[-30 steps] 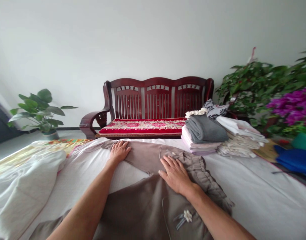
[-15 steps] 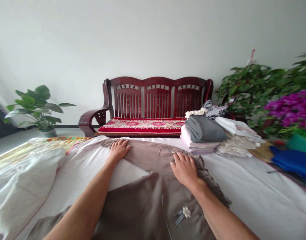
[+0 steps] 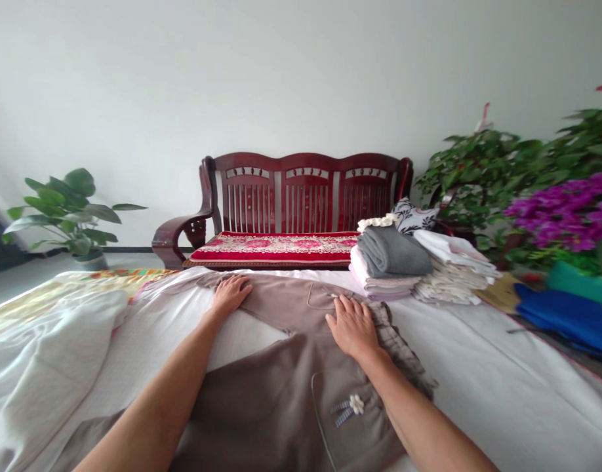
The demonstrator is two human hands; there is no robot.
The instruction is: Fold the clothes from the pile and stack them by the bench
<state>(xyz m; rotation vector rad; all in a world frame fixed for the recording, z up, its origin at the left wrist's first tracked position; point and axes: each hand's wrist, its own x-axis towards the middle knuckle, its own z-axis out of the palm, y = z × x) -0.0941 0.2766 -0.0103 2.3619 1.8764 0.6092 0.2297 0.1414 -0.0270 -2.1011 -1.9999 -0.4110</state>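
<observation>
A pair of grey-brown trousers point(image 3: 261, 400) lies spread across the white sheet, its gathered waistband to the right and its legs running left. Thin cords and a white flower trim with two checked ribbon tails point(image 3: 347, 408) show on its front. My left hand point(image 3: 231, 293) lies flat on the far leg with its fingers stretched out. Near the waistband, my right hand point(image 3: 351, 324) rests palm down on the cloth, fingers extended. Neither hand grips the fabric. The near leg is partly hidden beneath my left forearm.
A stack of folded clothes point(image 3: 397, 252) stands at the back right, beside a pile of folded white cloth point(image 3: 451, 278). Blue fabric point(image 3: 566, 314) lies farther right, near purple flowers point(image 3: 566, 213). White crumpled cloth point(image 3: 50, 367) is at left. Behind stands a wooden bench point(image 3: 281, 190).
The view has shifted slightly, so most things appear a little farther left. Both hands stay flat on the trousers, and the trousers keep nearly the same shape.
</observation>
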